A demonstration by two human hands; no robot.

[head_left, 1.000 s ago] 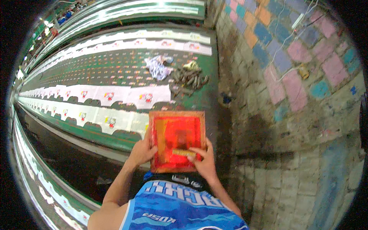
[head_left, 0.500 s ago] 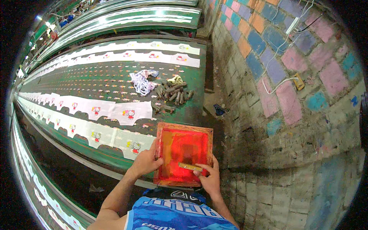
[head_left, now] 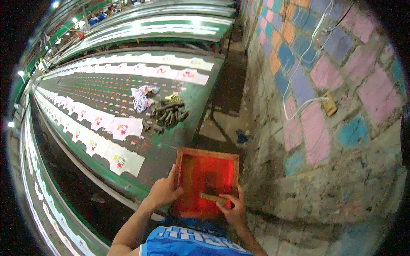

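Observation:
In front of my body is a wooden-rimmed screen-printing frame (head_left: 208,153) with red ink across its mesh. My left hand (head_left: 164,193) is closed on its left side, thumb over the rim. Inside the frame lies a small squeegee (head_left: 212,198), tilted slightly down to the right. My right hand (head_left: 235,210) pinches the squeegee's right end, while its other fingers rest along the frame's right side. The frame is held beyond the end of the long printing table, apart from the fabric pieces.
A long dark-green table (head_left: 179,141) carries rows of white printed fabric pieces (head_left: 124,127). Near its end sit a heap of dark short sticks (head_left: 170,114) and a bundled white cloth (head_left: 141,100). A painted block wall (head_left: 316,141) with a hanging cable (head_left: 290,85) runs along the right.
My view has turned, so the table and its fabric pieces appear farther left. The frame sits slightly lower in view, and both hands keep their hold on it and the squeegee.

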